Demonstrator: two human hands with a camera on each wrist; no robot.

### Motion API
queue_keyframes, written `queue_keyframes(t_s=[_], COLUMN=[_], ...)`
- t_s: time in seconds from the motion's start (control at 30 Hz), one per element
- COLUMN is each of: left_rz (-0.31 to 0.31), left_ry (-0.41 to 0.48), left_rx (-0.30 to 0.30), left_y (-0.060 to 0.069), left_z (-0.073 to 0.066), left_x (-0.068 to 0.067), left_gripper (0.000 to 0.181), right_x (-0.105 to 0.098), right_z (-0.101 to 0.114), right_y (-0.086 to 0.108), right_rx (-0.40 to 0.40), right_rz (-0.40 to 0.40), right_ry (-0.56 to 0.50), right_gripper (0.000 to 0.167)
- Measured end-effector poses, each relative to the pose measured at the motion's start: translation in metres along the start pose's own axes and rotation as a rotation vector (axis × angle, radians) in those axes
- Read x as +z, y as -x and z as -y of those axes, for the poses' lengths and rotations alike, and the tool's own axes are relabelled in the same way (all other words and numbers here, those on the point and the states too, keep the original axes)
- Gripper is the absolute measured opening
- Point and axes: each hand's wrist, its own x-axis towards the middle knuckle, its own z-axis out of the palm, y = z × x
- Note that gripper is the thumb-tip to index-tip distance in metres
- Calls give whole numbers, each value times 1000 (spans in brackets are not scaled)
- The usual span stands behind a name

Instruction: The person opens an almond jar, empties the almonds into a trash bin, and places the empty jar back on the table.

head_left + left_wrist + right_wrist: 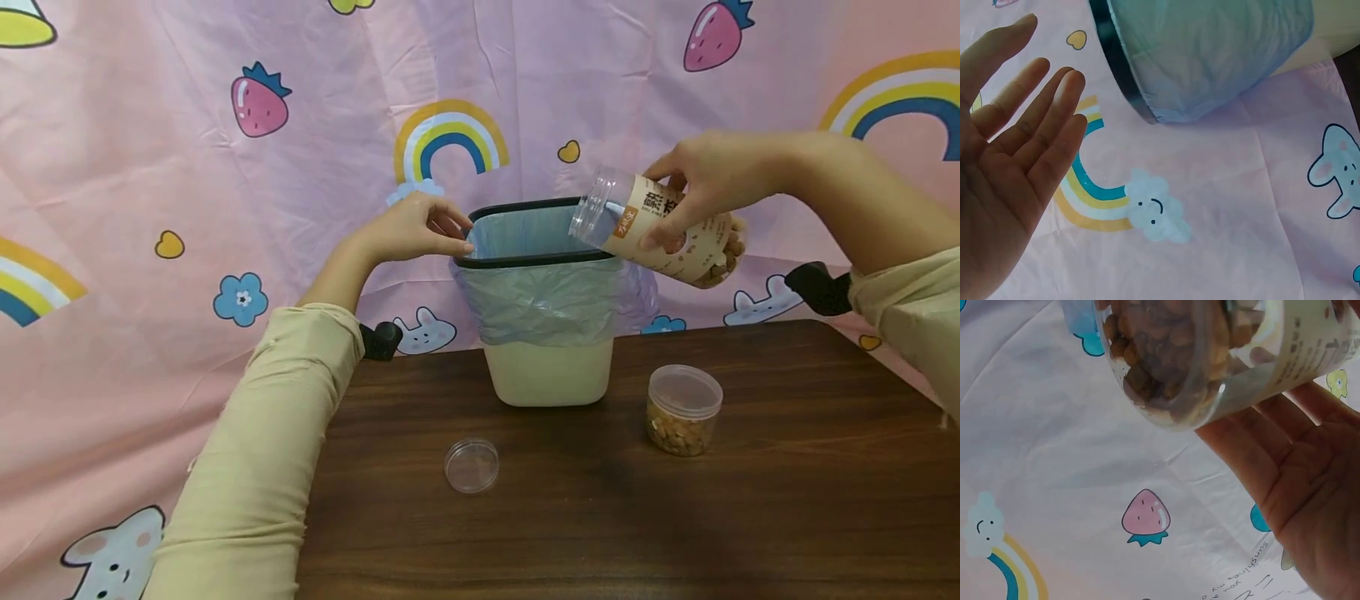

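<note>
Pink-and-lilac cloth (pixel 337 167) hung behind everything, printed with rainbows, strawberries, rabbits, flowers and hearts. Only the right wrist view caught lettering (pixel 1235 569) on it, turned upside down, with "sunshine" and "you" readable. Below spread a dark brown wood-grain table (pixel 570 533), seen whole in neither wrist view.

Near the table's back edge stood a cream bin (pixel 550 375) with a black rim (pixel 536 261). A thin bluish bag (pixel 551 304) lined it and folded down over the outside.

At the rim's left corner was the left hand (pixel 416 229); whether it touched the bag could not be told. The left wrist view showed what the head view hid: the palm was bare, the fingers loosely bent and clasping nothing.

Across from it, the right hand (pixel 701 187) grasped a clear jar (pixel 675 262) from above, fingers and thumb wrapped about its sides. The jar lay tilted in the air, its uncapped mouth at the right side of the bin's opening and its base lower, toward the right. Brown pieces (pixel 1154 362), much plainer in the right wrist view, were heaped at the base.

Right of the bin, on the table, sat a clear tub (pixel 684 412) of tan pieces, and nearer the front lay a round clear lid (pixel 471 466).

Smallest was the writing: the jar's cream label (pixel 651 200) bore large dark Chinese characters, the first 熟, and an orange patch too small to read.
</note>
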Motion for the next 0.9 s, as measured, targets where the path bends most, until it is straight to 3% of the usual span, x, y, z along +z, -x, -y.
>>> queue_keyframes(t_s=[0.4,0.6,0.9], left_rz=[19,42,51], left_ry=[-40,-60,-72], left_rx=[-64,-77,-93], left_y=[-21,-28,-26], left_z=[1,6,18], left_x=[-10,-4,5], left_gripper=[37,33,31], right_x=[-9,-6,2], right_z=[-20,-32,-45], right_y=[-13,-21,-29], right_rx=[64,91,82], right_rz=[-2,-3,-4], right_ry=[19,18,2], right_gripper=[71,76,75])
